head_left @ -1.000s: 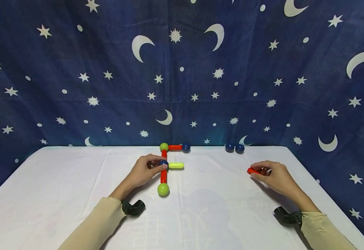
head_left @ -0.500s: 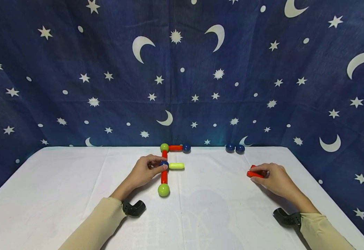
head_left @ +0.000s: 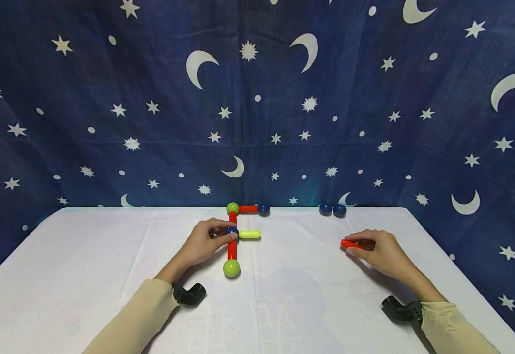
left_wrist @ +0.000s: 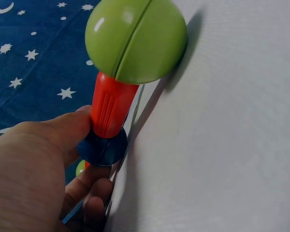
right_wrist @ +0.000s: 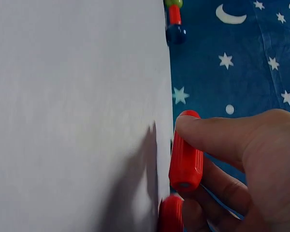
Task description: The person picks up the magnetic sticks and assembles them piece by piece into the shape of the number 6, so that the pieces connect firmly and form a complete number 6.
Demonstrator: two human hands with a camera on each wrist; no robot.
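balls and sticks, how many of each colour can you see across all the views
Blue balls: 4
Green balls: 2
Red sticks: 5, one clear only in the right wrist view
Yellow stick: 1
Total: 12

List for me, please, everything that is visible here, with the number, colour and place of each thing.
Table: 1, white, under the pieces
Backdrop: 1, dark blue with whitish moons, stars and dots, behind
Joined red rods: 3, red, two in a line running away, one sideways at its far end
Green balls: 2, green, at both ends of that line
Blue balls: 4, dark blue, one mid-line, one ending the sideways rod, two at the table's far edge
Short rod: 1, yellow-green, right of the mid-line ball
Loose red rods: 2, red, right side; one held, the other unclear
Sleeves: 2, beige, forearms
Wrist devices: 2, black, wrists
Left hand: 1, bare, pinching the mid-line ball
Right hand: 1, bare, holding a red rod
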